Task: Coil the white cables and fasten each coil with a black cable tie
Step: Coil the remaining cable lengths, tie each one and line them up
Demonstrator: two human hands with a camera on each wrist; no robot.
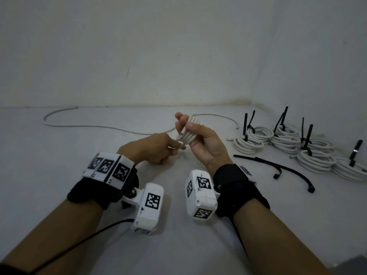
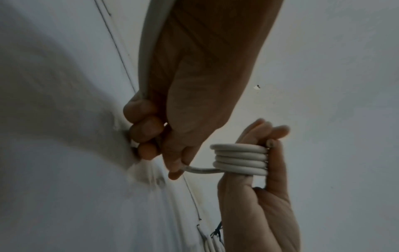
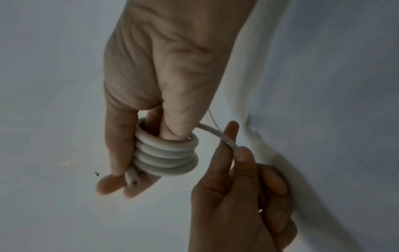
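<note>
A white cable (image 1: 103,127) trails across the white table from the far left. Several turns of it form a coil (image 1: 188,132) wound around the straight fingers of my right hand (image 1: 195,139), whose thumb presses the turns; the coil (image 3: 166,153) and the cut cable end (image 3: 131,180) show in the right wrist view. My left hand (image 1: 158,148) pinches the cable strand (image 2: 202,170) just left of the coil (image 2: 239,159), with the other fingers curled round the cable. Two loose black cable ties (image 1: 278,167) lie to the right of my right wrist.
Several finished white coils (image 1: 309,149) with upright black ties sit at the right, near the wall corner. A second white cable (image 1: 222,117) arcs behind my hands. The wall (image 1: 178,46) stands close behind the table. A black wire (image 1: 79,243) runs from my left wrist camera.
</note>
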